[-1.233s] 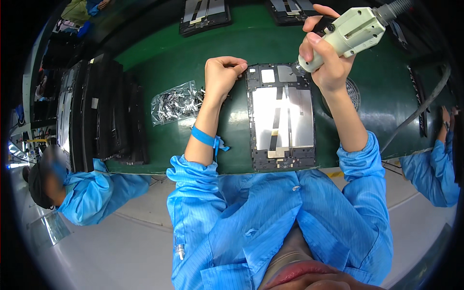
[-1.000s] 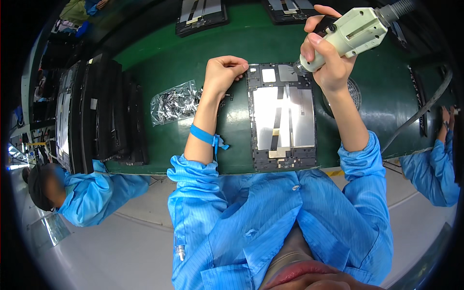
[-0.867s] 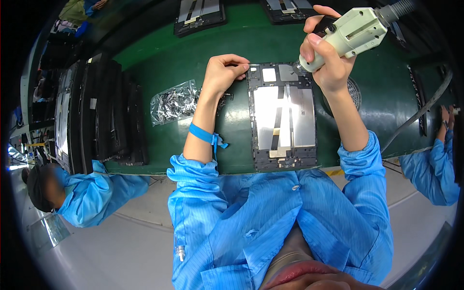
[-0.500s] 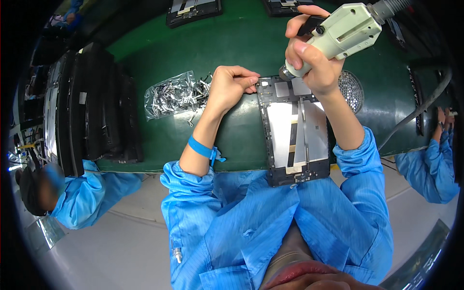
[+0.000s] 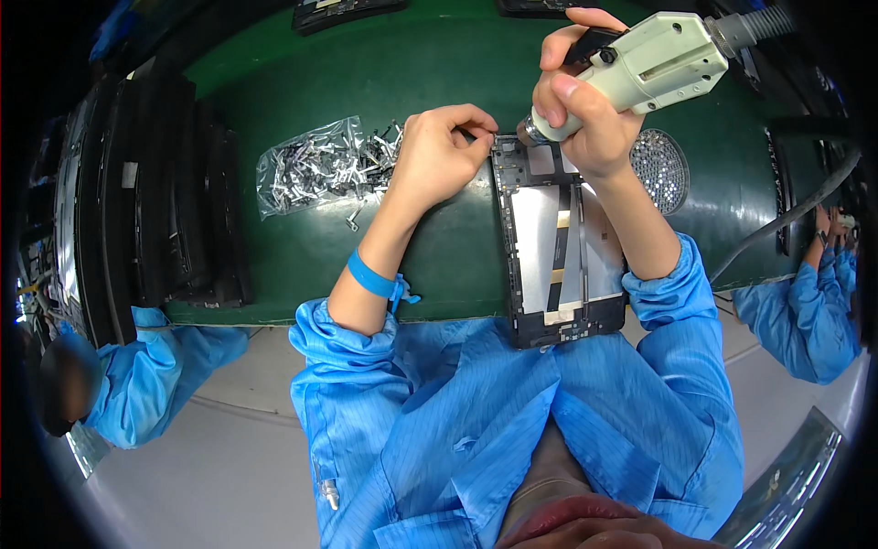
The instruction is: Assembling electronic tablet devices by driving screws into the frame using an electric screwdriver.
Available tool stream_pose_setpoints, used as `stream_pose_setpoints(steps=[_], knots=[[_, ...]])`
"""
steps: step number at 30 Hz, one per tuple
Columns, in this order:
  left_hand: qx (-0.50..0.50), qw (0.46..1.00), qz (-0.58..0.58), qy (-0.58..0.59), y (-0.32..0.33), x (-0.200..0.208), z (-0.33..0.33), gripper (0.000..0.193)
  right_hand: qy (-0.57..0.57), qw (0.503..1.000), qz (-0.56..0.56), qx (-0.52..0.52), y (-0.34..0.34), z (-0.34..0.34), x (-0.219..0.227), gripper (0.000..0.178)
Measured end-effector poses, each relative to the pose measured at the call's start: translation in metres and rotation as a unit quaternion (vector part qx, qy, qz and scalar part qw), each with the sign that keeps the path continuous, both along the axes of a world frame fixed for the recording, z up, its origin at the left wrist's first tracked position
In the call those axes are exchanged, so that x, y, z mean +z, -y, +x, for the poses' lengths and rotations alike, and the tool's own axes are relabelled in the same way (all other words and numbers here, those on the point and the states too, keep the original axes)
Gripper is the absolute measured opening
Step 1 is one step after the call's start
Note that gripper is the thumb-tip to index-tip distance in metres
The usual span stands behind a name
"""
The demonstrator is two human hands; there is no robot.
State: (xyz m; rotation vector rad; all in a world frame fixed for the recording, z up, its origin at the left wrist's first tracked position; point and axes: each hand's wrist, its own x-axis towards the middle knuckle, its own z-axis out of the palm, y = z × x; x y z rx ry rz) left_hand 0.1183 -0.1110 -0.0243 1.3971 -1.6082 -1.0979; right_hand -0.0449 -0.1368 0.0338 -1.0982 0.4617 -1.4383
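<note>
An opened black tablet (image 5: pixel 567 247) lies lengthwise before me, its inner metal plate and flat cables showing. My right hand (image 5: pixel 594 114) is wrapped round a pale green electric screwdriver (image 5: pixel 654 64), its nose pointing down-left over the tablet's far edge. At the tablet's far left corner, my left hand (image 5: pixel 448 151) has thumb and fingers pinched together; whatever lies between them is too small to see. Left of that hand, a clear plastic bag (image 5: pixel 313 169) of small metal parts lies with several parts spilled beside it.
A round dish of shiny screws (image 5: pixel 660 172) stands right of the tablet. Dark panels (image 5: pixel 151 201) are stacked upright at left. More devices (image 5: pixel 347 11) lie along the far side. A grey cable (image 5: pixel 786 220) crosses at right; people in blue sit at both sides.
The screwdriver's nose has shifted slightly left and away from me, nearer the tablet's corner. My left hand has arched its fingers higher at that corner. The whole view has shifted a little.
</note>
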Motion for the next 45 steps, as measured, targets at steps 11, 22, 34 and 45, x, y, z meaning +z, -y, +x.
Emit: stream_pose_setpoints(steps=[11,22,34,45], knots=[[-0.02,0.98,-0.189,0.06,-0.007,0.01,-0.007,0.025,0.035,0.999,-0.003,-0.014,0.0,-0.002,0.0,0.058],[-0.004,0.981,-0.196,-0.003,-0.005,-0.003,-0.01,0.016,0.018,1.0,0.008,-0.014,-0.005,-0.001,0.007,0.058],[-0.031,0.984,-0.178,-0.001,-0.006,0.003,-0.009,0.014,0.036,0.999,0.003,-0.016,-0.003,-0.002,0.004,0.06],[-0.035,0.99,-0.116,-0.075,-0.006,0.0,-0.01,0.012,0.063,0.998,0.011,-0.009,-0.003,-0.001,0.003,0.061]])
